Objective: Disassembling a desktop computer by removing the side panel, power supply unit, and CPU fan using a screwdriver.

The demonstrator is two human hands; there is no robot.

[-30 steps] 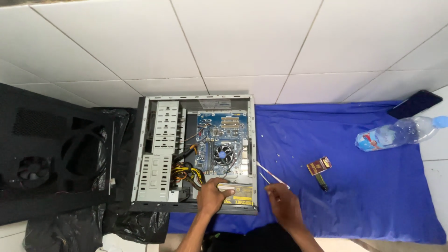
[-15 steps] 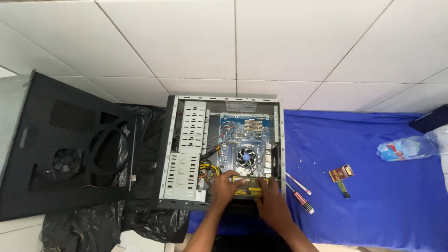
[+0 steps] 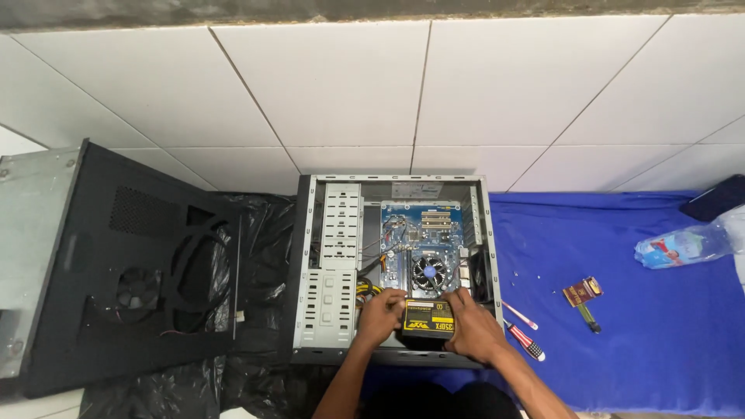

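An open computer case [image 3: 310, 264] lies on its side on the tiled floor, with a blue motherboard [image 3: 423, 233] and a round cooler fan [image 3: 427, 272] inside. At the case's near end sits a power supply [image 3: 427, 318] with a black and yellow label. My left hand [image 3: 379, 314] grips its left side and my right hand [image 3: 473, 326] grips its right side. Yellow and black cables [image 3: 367, 289] run from it toward the drive cage [image 3: 334, 287].
The removed black side panel [image 3: 132, 264] with a small fan lies left on black plastic [image 3: 256, 233]. A blue cloth [image 3: 636, 310] to the right carries two screwdrivers [image 3: 524, 334], a small brown tool [image 3: 583, 293], a plastic bottle [image 3: 683, 245] and a dark object [image 3: 718, 198].
My right hand moved from the blue cloth into the case, onto the power supply beside my left hand. The view shifted left, so the case sits more central.
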